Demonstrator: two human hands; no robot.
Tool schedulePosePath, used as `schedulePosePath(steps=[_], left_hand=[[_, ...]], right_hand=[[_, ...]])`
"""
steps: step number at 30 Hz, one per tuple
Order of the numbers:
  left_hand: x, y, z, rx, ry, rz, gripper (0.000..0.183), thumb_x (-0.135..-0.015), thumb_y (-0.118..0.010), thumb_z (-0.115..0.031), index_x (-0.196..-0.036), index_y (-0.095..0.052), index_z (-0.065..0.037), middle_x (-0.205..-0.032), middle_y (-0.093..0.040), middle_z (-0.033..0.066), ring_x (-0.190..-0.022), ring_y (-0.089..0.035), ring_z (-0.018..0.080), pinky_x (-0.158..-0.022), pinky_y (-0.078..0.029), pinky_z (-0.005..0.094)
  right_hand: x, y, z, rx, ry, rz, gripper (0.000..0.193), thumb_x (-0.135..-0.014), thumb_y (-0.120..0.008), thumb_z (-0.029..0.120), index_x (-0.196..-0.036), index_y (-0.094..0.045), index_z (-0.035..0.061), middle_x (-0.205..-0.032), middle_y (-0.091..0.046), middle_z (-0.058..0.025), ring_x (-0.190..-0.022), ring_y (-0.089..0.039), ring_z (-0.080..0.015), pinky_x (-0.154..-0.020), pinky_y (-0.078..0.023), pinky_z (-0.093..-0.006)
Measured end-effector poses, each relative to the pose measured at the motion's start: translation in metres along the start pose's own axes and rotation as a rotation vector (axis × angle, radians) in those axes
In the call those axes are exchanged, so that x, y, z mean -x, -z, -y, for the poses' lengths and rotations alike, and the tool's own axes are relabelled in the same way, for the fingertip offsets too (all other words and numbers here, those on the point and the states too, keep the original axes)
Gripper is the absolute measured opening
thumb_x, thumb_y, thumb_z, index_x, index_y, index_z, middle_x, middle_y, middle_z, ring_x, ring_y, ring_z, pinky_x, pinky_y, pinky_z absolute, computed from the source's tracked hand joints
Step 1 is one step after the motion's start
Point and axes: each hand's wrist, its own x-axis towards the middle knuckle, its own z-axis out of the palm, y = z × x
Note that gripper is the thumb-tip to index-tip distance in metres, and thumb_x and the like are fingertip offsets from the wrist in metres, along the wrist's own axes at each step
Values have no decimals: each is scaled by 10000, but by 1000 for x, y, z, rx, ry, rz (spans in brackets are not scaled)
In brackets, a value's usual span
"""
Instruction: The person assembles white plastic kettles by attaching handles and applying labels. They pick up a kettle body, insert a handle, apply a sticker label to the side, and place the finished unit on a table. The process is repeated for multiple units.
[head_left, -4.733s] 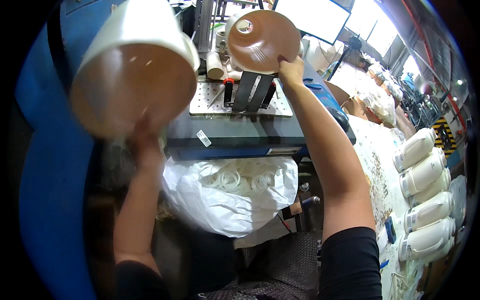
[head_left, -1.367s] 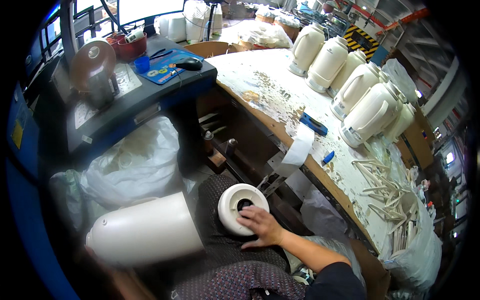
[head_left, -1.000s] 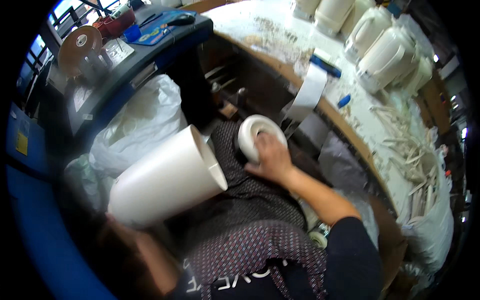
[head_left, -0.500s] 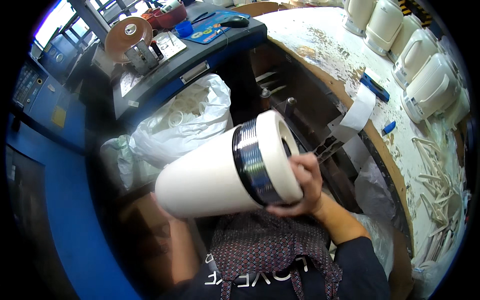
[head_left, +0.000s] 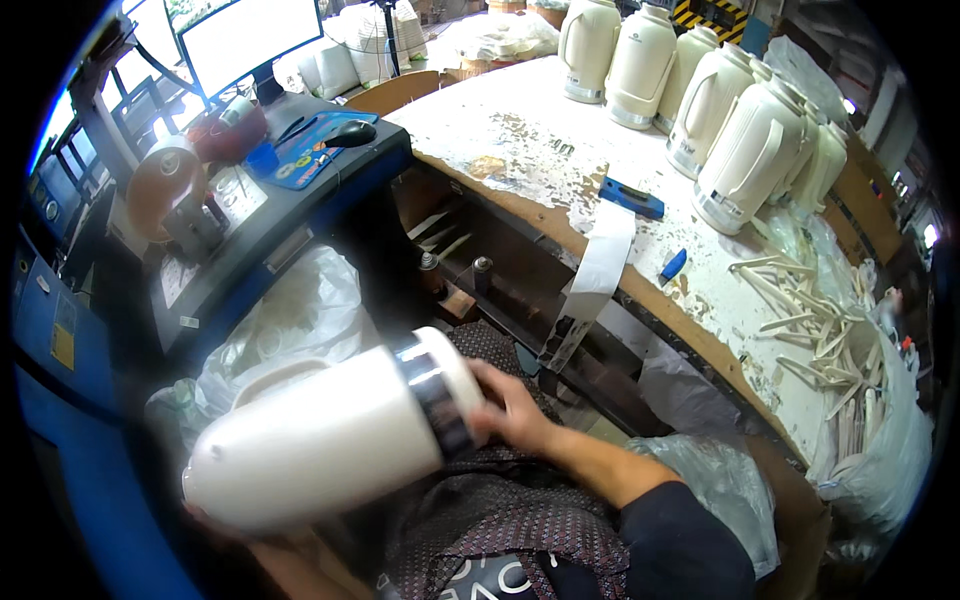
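In the head view, your flask (head_left: 310,440) lies tilted across your lap, above the patterned apron (head_left: 570,535), its base end up to the right and its narrowed end down to the left. Your right hand (head_left: 508,405) grips the base end, fingers against the white rim beside the shiny band (head_left: 435,388). Your left hand (head_left: 222,528) is under the narrowed end, touching it; it is blurred and mostly hidden, so you cannot tell how far its fingers close. The flask's handle (head_left: 280,376) faces the white bag (head_left: 315,305) just beyond. To your right, other flasks (head_left: 750,155) stand upright on the white surface (head_left: 470,135), with loose handles (head_left: 822,335) heaped nearer you. A paper strip (head_left: 603,250) hangs over that surface's edge, near a blue tool (head_left: 632,198). Ahead on your left, a dark surface (head_left: 365,165) carries a mouse (head_left: 350,134).
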Motion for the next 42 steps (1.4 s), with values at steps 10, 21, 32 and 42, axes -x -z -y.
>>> schedulePosePath(steps=[10, 21, 32, 42], left_hand=[[5, -77, 13, 126, 301, -538, 539, -1013, -353, -441, -1307, -476, -6, -1326, -525, 140, -1191, -527, 266, -986, -457, 404], [16, -8, 48, -113, 270, -417, 644, -964, -386, -549, -1390, -439, -69, -1379, -503, 132, -1232, -501, 299, -1038, -411, 455], [-9, -36, 2, -111, 328, -614, 570, -972, -413, -496, -1345, -473, -69, -1341, -525, 101, -1189, -524, 260, -975, -456, 406], [-123, -300, -153, 206, -519, 1351, 275, -856, -576, -249, -1031, -574, -36, -1092, -608, 199, -969, -629, 354, -877, -518, 447]], right_hand=[[-51, 29, -6, 411, 253, -410, 513, -892, -660, 425, -1110, -599, -37, -1110, -570, -159, -1029, -560, -221, -926, -432, -319], [-19, 13, -15, 862, 784, -264, 706, -729, -789, 477, -1170, -584, -36, -1172, -541, -170, -1058, -560, -289, -865, -481, -362], [-10, -11, -3, 821, 1101, -219, 675, -766, -802, 351, -1309, -515, 69, -1244, -462, -202, -1061, -546, -321, -889, -483, -411], [-95, 38, -116, 88, -556, 431, 411, -962, -567, 358, -1207, -629, 34, -1218, -612, -108, -1061, -581, -227, -962, -455, -349]])
